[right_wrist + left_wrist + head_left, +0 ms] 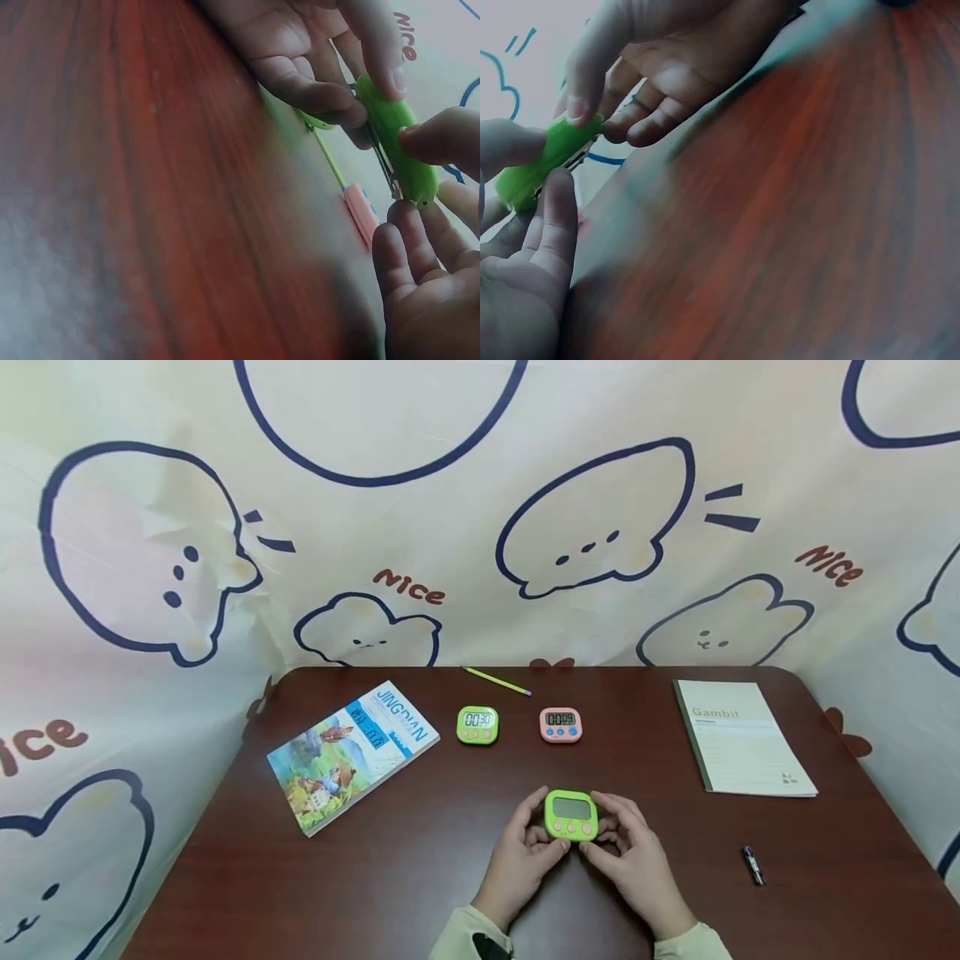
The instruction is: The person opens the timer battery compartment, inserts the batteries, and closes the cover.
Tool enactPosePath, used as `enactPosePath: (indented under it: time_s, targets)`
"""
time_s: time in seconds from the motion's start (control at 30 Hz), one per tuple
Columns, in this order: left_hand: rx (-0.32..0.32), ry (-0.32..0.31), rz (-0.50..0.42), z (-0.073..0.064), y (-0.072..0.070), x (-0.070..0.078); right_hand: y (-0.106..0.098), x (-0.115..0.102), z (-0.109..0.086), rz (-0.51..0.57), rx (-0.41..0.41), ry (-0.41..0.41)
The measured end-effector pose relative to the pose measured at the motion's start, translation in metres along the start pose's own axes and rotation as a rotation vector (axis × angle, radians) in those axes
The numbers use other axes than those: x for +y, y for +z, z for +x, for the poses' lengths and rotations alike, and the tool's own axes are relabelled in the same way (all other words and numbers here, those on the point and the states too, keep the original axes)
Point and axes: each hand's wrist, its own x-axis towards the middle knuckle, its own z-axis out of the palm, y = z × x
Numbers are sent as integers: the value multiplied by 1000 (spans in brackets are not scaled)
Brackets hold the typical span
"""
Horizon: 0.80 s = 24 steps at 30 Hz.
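A bright green digital timer [572,816] with a blank grey screen and small buttons is held up between both hands. My left hand [523,856] grips its left side, thumb at the lower edge and fingers along the side and behind. On the opposite side my right hand [633,856] holds it the same way. Both wrist views show the green timer [551,161] edge-on, thumbs and fingertips pinching its two ends. Beyond it on the table stand a second green timer [477,725] reading 00:30 and a pink timer [561,725] with lit digits.
A picture-covered book [352,758] lies at an angle on the left of the dark brown table [360,893]. A yellow-green pencil [497,681] is near the back edge. On the right are a pale notebook [744,737] and a small dark pen-like stick [753,866]. A printed curtain [465,527] hangs behind.
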Motion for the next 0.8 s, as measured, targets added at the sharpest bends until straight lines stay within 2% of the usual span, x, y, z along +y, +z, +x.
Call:
enactPosePath:
  time_s: [0.17,0.37,0.6,0.8]
  targets:
    - [-19,27,-57,-1,-10,2,1,-4,2,63,-50,23]
    - [-53,27,-196,1,-16,1,-2,-7,4,81,-83,43]
    - [-93,7,-392,-8,-15,5,1,-16,-1,174,-96,113]
    - [-134,23,-457,-8,-12,8,4,-20,0,283,-104,75]
